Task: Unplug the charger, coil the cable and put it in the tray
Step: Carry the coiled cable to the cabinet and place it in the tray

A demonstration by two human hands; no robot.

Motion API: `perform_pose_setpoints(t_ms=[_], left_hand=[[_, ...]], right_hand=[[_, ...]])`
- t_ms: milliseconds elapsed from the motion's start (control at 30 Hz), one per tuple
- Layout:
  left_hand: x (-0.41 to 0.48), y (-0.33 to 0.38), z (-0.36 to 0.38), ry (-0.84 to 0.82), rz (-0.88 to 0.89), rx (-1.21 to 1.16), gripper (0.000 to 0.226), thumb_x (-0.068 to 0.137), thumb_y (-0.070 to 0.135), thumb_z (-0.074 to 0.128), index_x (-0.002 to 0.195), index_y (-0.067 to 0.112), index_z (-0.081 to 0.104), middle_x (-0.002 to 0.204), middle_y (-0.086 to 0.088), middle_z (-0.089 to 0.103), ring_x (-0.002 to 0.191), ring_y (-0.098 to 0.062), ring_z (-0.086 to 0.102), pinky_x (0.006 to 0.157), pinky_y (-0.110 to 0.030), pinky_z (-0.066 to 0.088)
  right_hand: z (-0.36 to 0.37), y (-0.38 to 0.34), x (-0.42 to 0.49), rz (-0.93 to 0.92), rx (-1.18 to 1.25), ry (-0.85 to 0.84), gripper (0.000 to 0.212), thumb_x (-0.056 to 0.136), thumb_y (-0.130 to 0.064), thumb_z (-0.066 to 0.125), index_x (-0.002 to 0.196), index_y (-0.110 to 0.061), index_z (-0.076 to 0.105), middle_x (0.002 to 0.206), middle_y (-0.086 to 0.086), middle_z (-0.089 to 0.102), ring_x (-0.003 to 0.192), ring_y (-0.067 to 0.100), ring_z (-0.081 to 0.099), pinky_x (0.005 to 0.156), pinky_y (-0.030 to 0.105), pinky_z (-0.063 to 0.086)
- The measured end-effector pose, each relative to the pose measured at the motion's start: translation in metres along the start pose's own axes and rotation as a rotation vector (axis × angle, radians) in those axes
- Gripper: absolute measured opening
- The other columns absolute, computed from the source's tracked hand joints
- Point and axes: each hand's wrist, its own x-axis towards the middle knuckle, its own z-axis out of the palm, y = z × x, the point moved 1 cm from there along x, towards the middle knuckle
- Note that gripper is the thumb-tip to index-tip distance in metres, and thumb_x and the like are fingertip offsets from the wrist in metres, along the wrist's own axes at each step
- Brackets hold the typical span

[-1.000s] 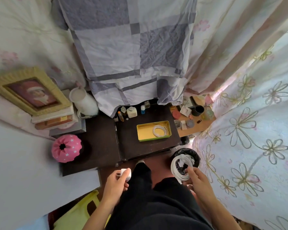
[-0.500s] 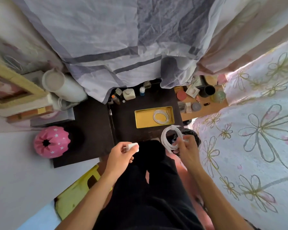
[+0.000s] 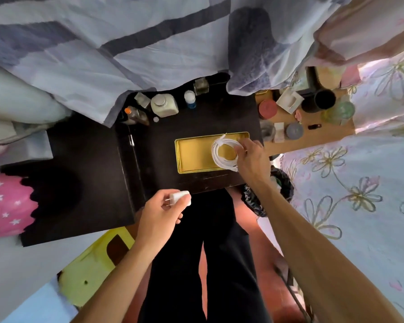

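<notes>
Coil (image 3: 224, 153) now over tray (image 3: 191, 157), perhaps touching, right hand (image 3: 251, 157) gripping

coiled cable (image 3: 224, 153) over tray (image 3: 191, 155), charger (image 3: 180, 198) held

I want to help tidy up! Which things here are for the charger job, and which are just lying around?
For the job:
- coiled white cable, in the right hand
- white charger plug, in the left hand
- yellow tray

Just lying around:
- white bottle
- black cup
- red lid
- pink starry thing

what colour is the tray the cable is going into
Yellow: the shallow rectangular metal tray on the dark table, clearest in the head view.
</notes>
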Motion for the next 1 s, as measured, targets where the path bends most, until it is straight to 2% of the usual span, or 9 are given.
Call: perform_pose_setpoints(t_ms=[133, 233, 367, 600, 733, 767, 833, 900, 1000], left_hand=[[0.022, -0.018, 0.013, 0.022, -0.021, -0.015, 0.025, 0.088, 0.045, 0.072, 0.107, 0.029, 0.069, 0.088, 0.009, 0.073, 0.075, -0.008, 0.072, 0.061, -0.021, 0.060], [0.032, -0.027, 0.022, 0.038, -0.031, -0.038, 0.025, 0.087, 0.043, 0.072, 0.106, 0.028, 0.068, 0.091, 0.006, 0.073, 0.073, -0.007, 0.072, 0.060, -0.021, 0.060], [0.044, -0.026, 0.027, 0.048, -0.026, -0.041, 0.020, 0.086, 0.043, 0.072, 0.102, 0.031, 0.067, 0.091, 0.006, 0.073, 0.071, -0.003, 0.072, 0.057, -0.018, 0.058], [0.074, -0.008, 0.031, 0.114, -0.008, -0.002, 0.022, 0.084, 0.040, 0.074, 0.102, 0.030, 0.068, 0.086, 0.009, 0.074, 0.070, -0.005, 0.072, 0.073, -0.037, 0.064], [0.088, 0.002, 0.033, 0.192, -0.003, 0.121, 0.024, 0.078, 0.041, 0.069, 0.096, 0.025, 0.072, 0.073, 0.010, 0.073, 0.071, -0.007, 0.071, 0.060, -0.027, 0.058], [0.091, 0.005, 0.035, 0.217, 0.009, 0.187, 0.026, 0.079, 0.041, 0.068, 0.096, 0.022, 0.073, 0.072, 0.009, 0.072, 0.070, -0.007, 0.069, 0.055, -0.023, 0.053], [0.100, 0.012, 0.040, 0.286, 0.062, 0.384, 0.026, 0.082, 0.043, 0.066, 0.091, 0.019, 0.073, 0.070, 0.008, 0.069, 0.066, -0.010, 0.067, 0.050, -0.025, 0.049], [0.113, 0.022, 0.046, 0.339, 0.107, 0.543, 0.032, 0.084, 0.047, 0.064, 0.089, 0.017, 0.072, 0.073, 0.005, 0.069, 0.069, -0.018, 0.069, 0.052, -0.029, 0.049], [0.138, 0.038, 0.057, 0.365, 0.128, 0.663, 0.038, 0.087, 0.050, 0.066, 0.100, 0.014, 0.073, 0.089, -0.004, 0.075, 0.080, -0.027, 0.071, 0.069, -0.038, 0.058]], right_hand=[[0.018, 0.011, 0.016, -0.025, -0.089, 0.026, 0.030, 0.109, -0.032, 0.053, 0.117, -0.012, 0.074, 0.108, 0.014, 0.069, 0.100, 0.042, 0.067, 0.079, 0.047, 0.055], [0.027, 0.012, 0.024, -0.057, -0.246, 0.035, 0.030, 0.109, -0.033, 0.052, 0.111, -0.012, 0.074, 0.104, 0.013, 0.070, 0.093, 0.043, 0.070, 0.068, 0.041, 0.045], [0.034, 0.004, 0.032, -0.108, -0.430, 0.018, 0.024, 0.109, -0.025, 0.053, 0.115, -0.012, 0.073, 0.112, 0.013, 0.073, 0.095, 0.045, 0.073, 0.071, 0.043, 0.050], [0.044, 0.003, 0.038, -0.114, -0.563, -0.024, 0.021, 0.107, -0.010, 0.052, 0.114, -0.007, 0.071, 0.114, 0.014, 0.077, 0.097, 0.043, 0.074, 0.074, 0.042, 0.053], [0.042, 0.000, 0.032, -0.103, -0.500, 0.007, 0.022, 0.105, -0.017, 0.054, 0.119, -0.009, 0.069, 0.108, 0.016, 0.078, 0.094, 0.045, 0.074, 0.073, 0.043, 0.053], [0.040, 0.000, 0.029, -0.109, -0.449, 0.030, 0.024, 0.104, -0.019, 0.055, 0.121, -0.010, 0.069, 0.108, 0.016, 0.077, 0.094, 0.045, 0.074, 0.072, 0.043, 0.053], [0.034, 0.003, 0.019, -0.131, -0.290, 0.056, 0.027, 0.102, -0.022, 0.057, 0.124, -0.014, 0.071, 0.112, 0.014, 0.075, 0.095, 0.043, 0.072, 0.074, 0.044, 0.055], [0.029, 0.009, 0.005, -0.175, -0.126, 0.058, 0.026, 0.103, -0.023, 0.059, 0.125, -0.017, 0.072, 0.113, 0.011, 0.074, 0.096, 0.036, 0.071, 0.078, 0.046, 0.059], [0.026, 0.020, -0.015, -0.214, 0.011, 0.099, 0.022, 0.104, -0.018, 0.060, 0.120, -0.017, 0.074, 0.103, 0.000, 0.071, 0.091, 0.023, 0.071, 0.076, 0.044, 0.063]])
